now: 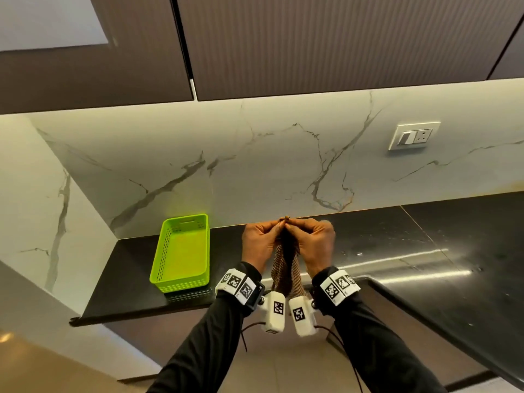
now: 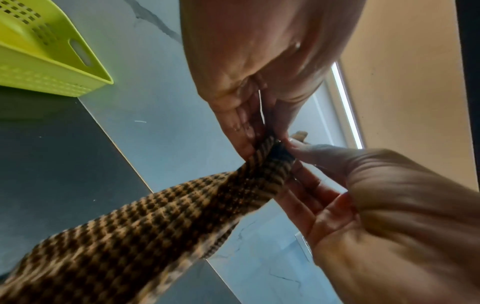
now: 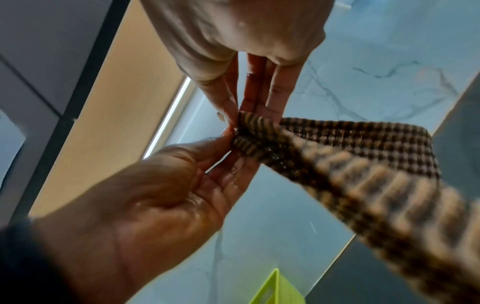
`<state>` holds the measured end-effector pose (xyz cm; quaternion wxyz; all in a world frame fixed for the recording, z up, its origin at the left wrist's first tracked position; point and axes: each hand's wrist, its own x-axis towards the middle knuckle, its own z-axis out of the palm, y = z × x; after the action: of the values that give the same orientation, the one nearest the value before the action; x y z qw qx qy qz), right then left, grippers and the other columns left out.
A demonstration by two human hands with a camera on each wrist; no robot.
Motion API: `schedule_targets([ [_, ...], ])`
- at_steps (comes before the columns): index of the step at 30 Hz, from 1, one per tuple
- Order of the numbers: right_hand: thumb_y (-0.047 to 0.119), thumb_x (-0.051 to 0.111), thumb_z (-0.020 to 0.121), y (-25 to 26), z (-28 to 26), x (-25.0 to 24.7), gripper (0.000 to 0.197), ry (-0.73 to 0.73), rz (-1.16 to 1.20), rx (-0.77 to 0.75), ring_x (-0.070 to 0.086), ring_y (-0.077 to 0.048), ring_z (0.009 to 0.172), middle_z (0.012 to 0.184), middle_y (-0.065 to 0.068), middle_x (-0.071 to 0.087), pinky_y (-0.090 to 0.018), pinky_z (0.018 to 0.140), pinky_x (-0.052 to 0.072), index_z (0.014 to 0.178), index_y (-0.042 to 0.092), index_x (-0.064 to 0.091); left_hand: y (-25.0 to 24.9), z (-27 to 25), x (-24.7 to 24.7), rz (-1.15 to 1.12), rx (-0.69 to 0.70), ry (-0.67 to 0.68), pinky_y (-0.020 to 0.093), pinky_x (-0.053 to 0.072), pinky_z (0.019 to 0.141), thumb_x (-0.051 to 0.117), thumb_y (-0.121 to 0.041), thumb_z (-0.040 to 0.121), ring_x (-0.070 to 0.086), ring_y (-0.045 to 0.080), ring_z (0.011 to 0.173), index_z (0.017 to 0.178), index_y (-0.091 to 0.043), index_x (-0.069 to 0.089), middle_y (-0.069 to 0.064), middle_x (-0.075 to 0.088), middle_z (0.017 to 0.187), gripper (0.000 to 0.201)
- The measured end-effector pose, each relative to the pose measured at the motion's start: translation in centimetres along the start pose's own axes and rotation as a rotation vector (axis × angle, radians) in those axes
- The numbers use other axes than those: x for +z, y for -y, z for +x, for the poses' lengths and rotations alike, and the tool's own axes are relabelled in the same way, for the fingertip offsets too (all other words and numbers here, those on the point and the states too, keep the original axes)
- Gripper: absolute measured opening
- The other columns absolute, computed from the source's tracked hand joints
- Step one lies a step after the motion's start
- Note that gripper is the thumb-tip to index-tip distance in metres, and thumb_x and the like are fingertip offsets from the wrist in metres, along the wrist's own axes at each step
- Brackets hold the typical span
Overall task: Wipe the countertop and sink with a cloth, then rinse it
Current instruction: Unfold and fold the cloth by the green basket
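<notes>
Above the front edge of the dark table [image 1: 397,236], a brown-and-tan checked cloth [image 1: 285,268] is held up at one bunched end, so that the rest of it hangs free between the two wrists. The left hand [image 1: 259,241] and the right hand [image 1: 312,239] are brought together, knuckle to knuckle, and the top of the cloth is pinched between thumb and fingertips of both; neither hand is released. In the wrist views the pinch is seen from below: the gathered end is clamped where the fingers [image 2: 244,131] of the two hands meet, and the fabric falls away in a long fold. The skin looks wet, which suggests that the cloth is damp. Held high and by its end like this, the cloth is probably being shaken out or straightened, either for spreading or for folding; which of these cannot be told. A lime-green basket [image 1: 181,251] stands on the table just left of the hands, apart from the cloth. No sink is seen.
</notes>
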<state>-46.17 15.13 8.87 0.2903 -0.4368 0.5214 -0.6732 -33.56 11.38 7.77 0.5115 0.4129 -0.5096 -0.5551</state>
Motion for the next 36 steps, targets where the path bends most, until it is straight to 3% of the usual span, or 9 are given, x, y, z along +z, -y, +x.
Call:
schedule_targets([
  [4, 0.007, 0.08, 0.084, -0.8, -0.4, 0.0, 0.015, 0.019, -0.263, -0.141, 0.073, -0.006, 0.08, 0.088, 0.003, 0.076, -0.033, 0.074, 0.063, 0.098, 0.012, 0.081, 0.3, 0.0, -0.6, 0.048, 0.009, 0.045, 0.054, 0.059, 0.092, 0.069, -0.012, 0.096, 0.076, 0.03, 0.099, 0.109, -0.003, 0.077, 0.014, 0.078, 0.103, 0.018],
  [7, 0.006, 0.072, 0.088, -1.1, -0.8, 0.4, 0.016, 0.07, -0.384, -0.229, 0.068, -0.007, 0.079, 0.09, 0.003, 0.071, -0.032, 0.072, 0.061, 0.102, 0.01, 0.08, 0.3, 0.1, -0.9, 0.051, -0.002, 0.042, 0.054, 0.059, 0.093, 0.069, -0.016, 0.096, 0.076, 0.029, 0.099, 0.108, -0.004, 0.078, 0.013, 0.078, 0.104, 0.019],
  [10, 0.002, 0.063, 0.087, -1.5, -0.8, 0.6, 0.018, 0.172, -0.428, -0.268, 0.065, -0.012, 0.082, 0.093, -0.001, 0.067, -0.032, 0.075, 0.06, 0.094, 0.007, 0.079, -0.1, -0.1, -1.2, 0.025, 0.004, 0.042, 0.05, 0.06, 0.091, 0.078, -0.023, 0.09, 0.076, 0.03, 0.098, 0.108, -0.004, 0.079, 0.013, 0.079, 0.102, 0.026],
  [13, -0.007, 0.064, 0.083, -1.5, -0.3, 0.2, 0.025, 0.162, -0.264, -0.174, 0.07, -0.013, 0.087, 0.094, 0.0, 0.072, -0.033, 0.079, 0.061, 0.093, 0.01, 0.08, -0.5, 0.1, -2.0, 0.051, 0.031, -0.018, 0.051, 0.062, 0.087, 0.079, -0.022, 0.088, 0.077, 0.031, 0.092, 0.1, -0.005, 0.081, 0.012, 0.079, 0.095, 0.021],
  [17, 0.0, 0.076, 0.077, -2.6, 0.4, -0.8, 0.027, 0.2, -0.094, 0.044, 0.067, -0.017, 0.104, 0.108, -0.001, 0.069, -0.036, 0.084, 0.06, 0.099, 0.016, 0.074, -2.0, 0.9, -3.2, 0.149, 0.11, 0.061, 0.039, 0.062, 0.079, 0.076, -0.025, 0.092, 0.077, 0.025, 0.085, 0.098, -0.003, 0.079, 0.011, 0.079, 0.091, 0.023],
  [21, 0.0, 0.077, 0.078, -4.1, 0.8, -1.2, 0.025, 0.381, -0.074, 0.23, 0.066, -0.027, 0.108, 0.108, -0.009, 0.069, -0.031, 0.083, 0.058, 0.1, 0.009, 0.071, -3.5, 2.2, -4.7, 0.305, 0.201, 0.159, 0.039, 0.06, 0.08, 0.074, -0.052, 0.086, 0.075, 0.021, 0.084, 0.094, -0.019, 0.079, 0.005, 0.079, 0.09, 0.034],
  [25, 0.021, 0.079, 0.072, -5.3, 0.7, -1.7, 0.019, 0.521, -0.213, 0.251, 0.057, -0.022, 0.117, 0.116, -0.002, 0.064, -0.054, 0.105, 0.044, 0.09, 0.023, 0.072, -5.1, 3.0, -6.4, 0.383, 0.256, 0.206, 0.046, 0.057, 0.084, 0.067, -0.039, 0.096, 0.071, 0.016, 0.085, 0.091, -0.026, 0.075, 0.0, 0.077, 0.089, 0.016],
  [31, 0.04, 0.082, 0.067, -4.9, 0.5, -1.3, 0.037, 0.715, -0.284, 0.221, 0.054, -0.017, 0.122, 0.125, 0.005, 0.057, -0.054, 0.104, 0.048, 0.101, 0.035, 0.07, -6.7, 2.9, -8.0, 0.418, 0.264, 0.245, 0.044, 0.056, 0.085, 0.064, -0.025, 0.1, 0.07, 0.015, 0.088, 0.093, -0.024, 0.073, 0.0, 0.076, 0.09, 0.012],
  [36, 0.019, 0.081, 0.08, -4.8, 0.5, -0.7, 0.016, 0.809, -0.33, 0.23, 0.061, -0.017, 0.111, 0.115, 0.0, 0.066, -0.046, 0.102, 0.047, 0.095, 0.023, 0.076, -7.7, 2.5, -8.6, 0.431, 0.292, 0.224, 0.037, 0.055, 0.082, 0.064, -0.024, 0.099, 0.067, 0.01, 0.083, 0.092, -0.021, 0.073, -0.003, 0.073, 0.086, 0.012],
])
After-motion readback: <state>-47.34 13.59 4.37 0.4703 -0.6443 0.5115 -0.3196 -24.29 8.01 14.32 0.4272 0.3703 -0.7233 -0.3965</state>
